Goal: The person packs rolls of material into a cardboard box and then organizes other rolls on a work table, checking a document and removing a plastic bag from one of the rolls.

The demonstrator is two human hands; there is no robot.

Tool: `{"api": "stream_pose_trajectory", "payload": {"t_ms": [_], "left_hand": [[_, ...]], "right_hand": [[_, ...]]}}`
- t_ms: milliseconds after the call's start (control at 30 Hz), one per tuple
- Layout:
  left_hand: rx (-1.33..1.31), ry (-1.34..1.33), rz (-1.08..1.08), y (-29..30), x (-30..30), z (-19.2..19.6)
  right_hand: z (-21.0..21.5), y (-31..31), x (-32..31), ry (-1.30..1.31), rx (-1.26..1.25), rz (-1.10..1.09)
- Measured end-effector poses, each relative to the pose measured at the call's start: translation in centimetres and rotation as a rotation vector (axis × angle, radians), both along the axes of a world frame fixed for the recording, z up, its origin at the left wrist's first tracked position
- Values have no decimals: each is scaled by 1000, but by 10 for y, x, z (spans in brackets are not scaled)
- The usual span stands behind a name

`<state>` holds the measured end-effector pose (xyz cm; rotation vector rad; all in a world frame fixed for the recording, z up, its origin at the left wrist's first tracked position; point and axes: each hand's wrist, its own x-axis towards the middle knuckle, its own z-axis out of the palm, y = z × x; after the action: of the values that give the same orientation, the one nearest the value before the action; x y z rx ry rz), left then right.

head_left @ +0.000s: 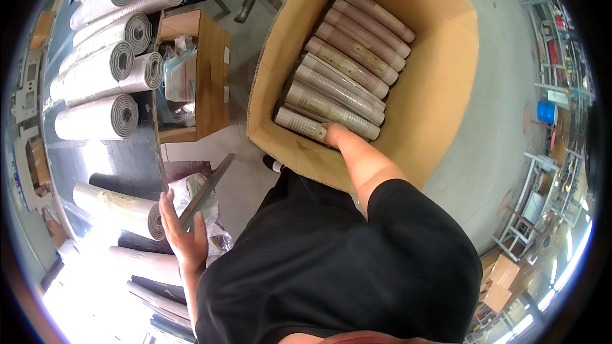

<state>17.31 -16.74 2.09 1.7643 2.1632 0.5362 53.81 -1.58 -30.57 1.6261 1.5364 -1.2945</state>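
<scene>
My right hand (332, 135) reaches down into a large cardboard box (440, 83) and is closed on the end of the nearest rolled mat (299, 122); its fingertips are partly hidden. Several more wrapped rolls (341, 99) lie side by side along the box bottom, brownish and striped, some with pale labels. To the left, my left hand (185, 232) is raised with fingers stretched and thumb apart, holding nothing. It is closest to the spiral end of a grey-beige rolled mat (118, 210) lying on the dark table (121, 159).
Several light rolls (95, 118) lie on the table's far part. An open carton (213, 76) with plastic-wrapped things stands beside the table. Near my left hand are a metal bar (213, 185) and clear plastic (220, 236). Metal racks (523, 216) line the right side.
</scene>
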Motion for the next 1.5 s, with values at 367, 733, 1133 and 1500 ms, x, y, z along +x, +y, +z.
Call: {"api": "stream_pose_trajectory", "payload": {"t_ms": [367, 733, 1133, 1500], "left_hand": [[-333, -448, 34, -34, 46, -128], [-682, -508, 191, -29, 48, -209], [-835, -489, 221, -7, 35, -231], [-690, -514, 152, 11, 26, -224]], "right_hand": [[-126, 32, -10, -173, -6, 107], [-228, 89, 4, -264, -80, 271], [-208, 70, -5, -251, -116, 219], [-266, 97, 26, -204, 396, 157]]}}
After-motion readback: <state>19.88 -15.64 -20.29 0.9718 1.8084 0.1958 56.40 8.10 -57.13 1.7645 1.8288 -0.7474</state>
